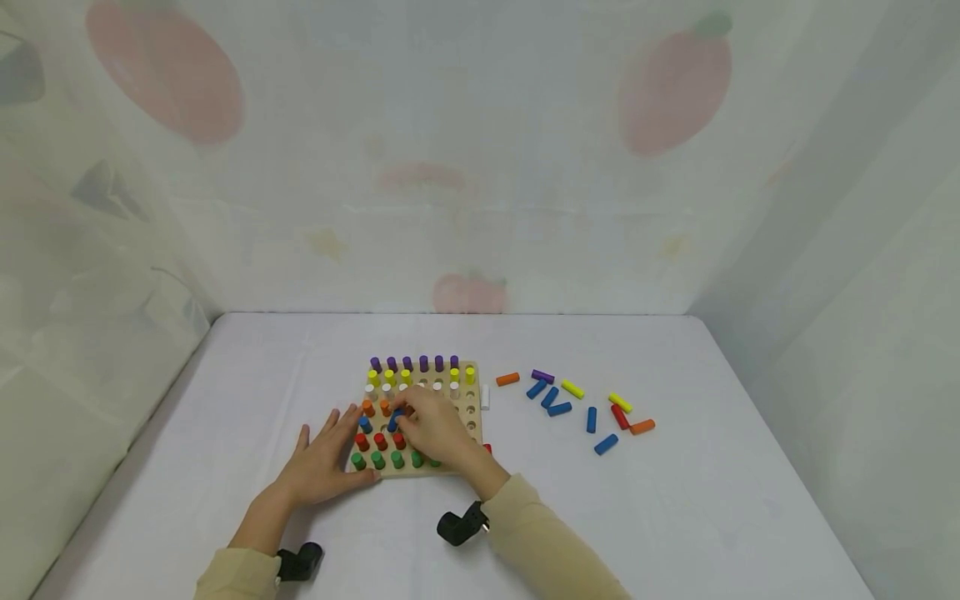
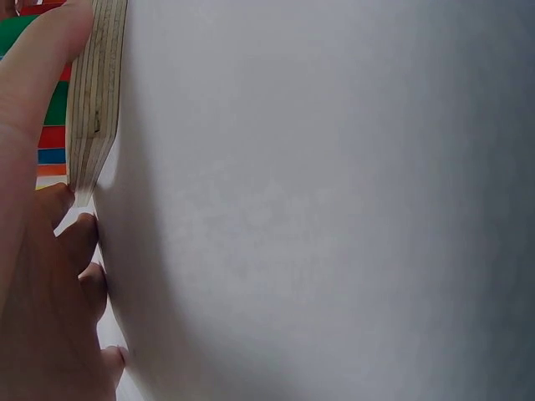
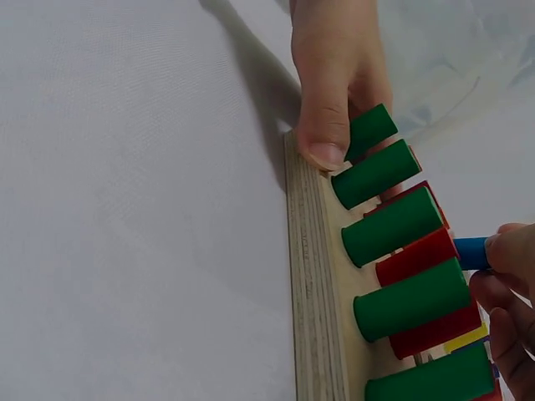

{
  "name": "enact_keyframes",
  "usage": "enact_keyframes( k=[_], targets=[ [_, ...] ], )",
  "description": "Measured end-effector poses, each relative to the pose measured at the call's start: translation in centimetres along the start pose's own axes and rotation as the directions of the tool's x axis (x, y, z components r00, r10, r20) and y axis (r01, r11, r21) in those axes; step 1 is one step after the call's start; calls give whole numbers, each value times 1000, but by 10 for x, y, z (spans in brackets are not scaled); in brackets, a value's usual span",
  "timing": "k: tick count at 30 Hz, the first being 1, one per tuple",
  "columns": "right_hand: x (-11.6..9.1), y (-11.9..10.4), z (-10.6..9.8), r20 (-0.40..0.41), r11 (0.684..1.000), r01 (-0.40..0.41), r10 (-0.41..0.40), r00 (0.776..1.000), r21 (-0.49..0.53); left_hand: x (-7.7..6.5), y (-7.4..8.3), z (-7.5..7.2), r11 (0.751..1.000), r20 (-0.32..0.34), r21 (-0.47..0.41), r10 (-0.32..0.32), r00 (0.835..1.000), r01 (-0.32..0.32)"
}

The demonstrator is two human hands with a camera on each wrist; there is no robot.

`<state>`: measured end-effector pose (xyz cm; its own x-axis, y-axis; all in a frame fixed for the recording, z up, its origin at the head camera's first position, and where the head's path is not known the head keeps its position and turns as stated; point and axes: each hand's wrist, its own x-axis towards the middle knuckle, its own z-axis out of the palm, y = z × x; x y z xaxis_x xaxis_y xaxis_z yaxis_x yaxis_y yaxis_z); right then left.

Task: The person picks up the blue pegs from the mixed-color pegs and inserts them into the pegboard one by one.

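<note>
Beige sleeves [image 1: 555,533] nearest, black wrist cameras [image 1: 461,527] on them. Head view only: loose pegs [image 1: 559,409] scattered right of pegboard [image 1: 462,417]. Wrist views add the board's layered edge [image 2: 96,109]; left wrist shows thumb on it. Left hand [image 1: 321,467] spread, thumb at near-left corner, fingers along left side. Right hand [image 1: 435,427] pinches blue peg [image 1: 393,422] between thumb and fingertips, over board, right of a standing blue one; can't tell if seated. Right wrist shows it beyond upright green pegs [image 3: 414,298].
</note>
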<state>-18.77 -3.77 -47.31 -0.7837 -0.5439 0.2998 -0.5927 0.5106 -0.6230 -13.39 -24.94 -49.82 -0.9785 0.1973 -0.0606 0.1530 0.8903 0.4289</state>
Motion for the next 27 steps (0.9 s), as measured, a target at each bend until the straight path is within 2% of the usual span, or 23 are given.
enact_keyframes(
  k=[10, 17, 27],
  targets=[
    [5, -4, 7, -18, 998, 9, -10, 1000, -58, 0, -1, 1, 1000, 1, 11, 4, 1000, -5],
    [10, -4, 11, 3, 997, -22, 22, 1000, -79, 0, 0, 1, 1000, -3, 8, -1, 1000, 1],
    [11, -5, 15, 17, 996, 0, 1, 1000, -91, 0, 0, 1, 1000, 0, 10, 0, 1000, 0]
  ],
)
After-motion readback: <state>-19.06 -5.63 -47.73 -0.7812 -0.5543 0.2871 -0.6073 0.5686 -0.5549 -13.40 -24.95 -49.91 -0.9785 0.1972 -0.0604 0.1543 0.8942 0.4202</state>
